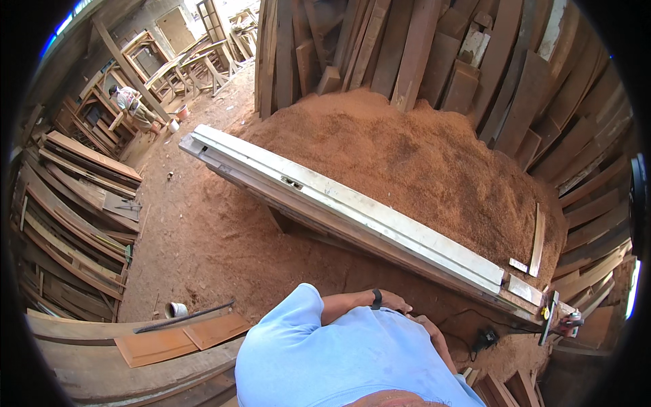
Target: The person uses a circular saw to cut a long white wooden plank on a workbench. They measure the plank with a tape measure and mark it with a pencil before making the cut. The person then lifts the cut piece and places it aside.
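My left hand (397,303), with a dark band on the wrist, is held low against the front of my blue shirt (325,346), fingers curled. My right hand (422,323) is beside it, partly behind the shirt, its fingers bent too. What either holds, if anything, is hidden. Just beyond them a long white-painted wooden piece (346,210) lies slanting on a brown timber support, with a small metal-edged cutout along it. At its right end sit a metal tool (549,315) and a red-and-silver tool (569,324). A black object with a cable (485,342) lies below.
A sawdust heap (420,149) rises behind the white piece, backed by leaning boards (413,47). Timber stacks (68,224) line the left, with orange panels (169,342) and a white bucket (175,309) near me. A co-worker (132,108) bends among frames at the back left.
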Demonstrator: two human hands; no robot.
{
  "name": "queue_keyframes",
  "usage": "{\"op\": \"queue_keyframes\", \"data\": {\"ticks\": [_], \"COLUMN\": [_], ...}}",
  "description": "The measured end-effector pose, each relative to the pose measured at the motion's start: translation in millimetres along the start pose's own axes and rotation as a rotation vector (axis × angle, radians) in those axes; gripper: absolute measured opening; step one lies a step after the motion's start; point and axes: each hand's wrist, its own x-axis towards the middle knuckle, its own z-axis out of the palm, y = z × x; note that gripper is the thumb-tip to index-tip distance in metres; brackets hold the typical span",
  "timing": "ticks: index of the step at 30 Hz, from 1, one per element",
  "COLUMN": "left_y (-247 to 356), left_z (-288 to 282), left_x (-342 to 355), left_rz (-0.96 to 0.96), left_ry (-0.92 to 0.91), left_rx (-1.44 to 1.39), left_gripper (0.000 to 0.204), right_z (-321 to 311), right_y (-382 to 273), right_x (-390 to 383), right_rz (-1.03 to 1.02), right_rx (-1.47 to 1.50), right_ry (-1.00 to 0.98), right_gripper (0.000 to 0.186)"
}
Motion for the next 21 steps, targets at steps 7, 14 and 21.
{"op": "queue_keyframes", "data": {"ticks": [7,14,21], "left_y": [-33,-27,-10], "left_z": [3,3,0], "left_x": [18,11,0], "left_rz": [0.005,0.024,-0.004], "left_ry": [-0.022,-0.052,-0.05], "left_rx": [-0.066,-0.081,-0.054], "left_gripper": [0.068,0.069,0.068], "right_z": [0,1,-1], "right_y": [-11,-12,-13], "right_x": [0,-1,-1], "right_rz": [0.019,0.04,0.054], "right_rx": [-0.039,-0.045,-0.051], "right_ry": [-0.018,-0.034,-0.042], "right_gripper": [0.053,0.053,0.053]}}
